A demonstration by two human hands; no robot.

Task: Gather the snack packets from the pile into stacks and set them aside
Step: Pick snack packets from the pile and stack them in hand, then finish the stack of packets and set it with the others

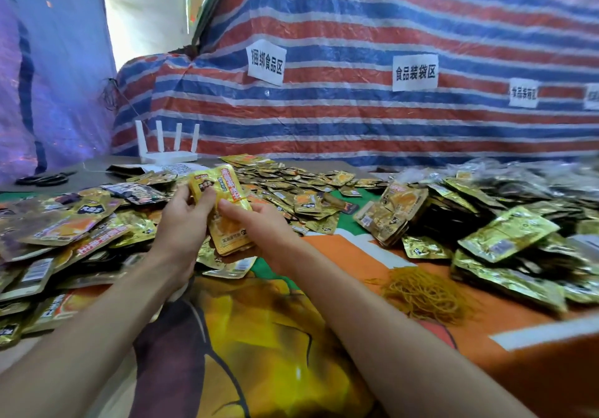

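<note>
**Stack in both hands; loose pile to the left, finished stacks to the right**

Held just above the surface (340, 255), between both hands: a small stack of gold packets (227, 210), long axis running away from the body, far end tipped up and slightly leftward. Gripped at its upper left edge by the left hand (183, 223), fingers curled behind and thumb on the front face. Pinched along its right edge by the right hand (262, 229), fingertips across the printed front. Neither one empty or relaxed. Cannot tell how many packets in the grip.

Spread directly left of the left hand and on beyond both hands: the loose pile (81, 223), flat and at every angle, nearest pieces just beside the left wrist.

Well off to the right of the right hand: the finished stacks (389, 216), heaped together. Nearer the body, between the right forearm and those stacks: a tangle of rubber bands (424, 291).

Probably mid-gathering. Further packets best drawn in from the left, the shorter reach for the left hand. Setting aside likely a rightward carry, closer for the right hand, keeping the long axis as it lies.
</note>
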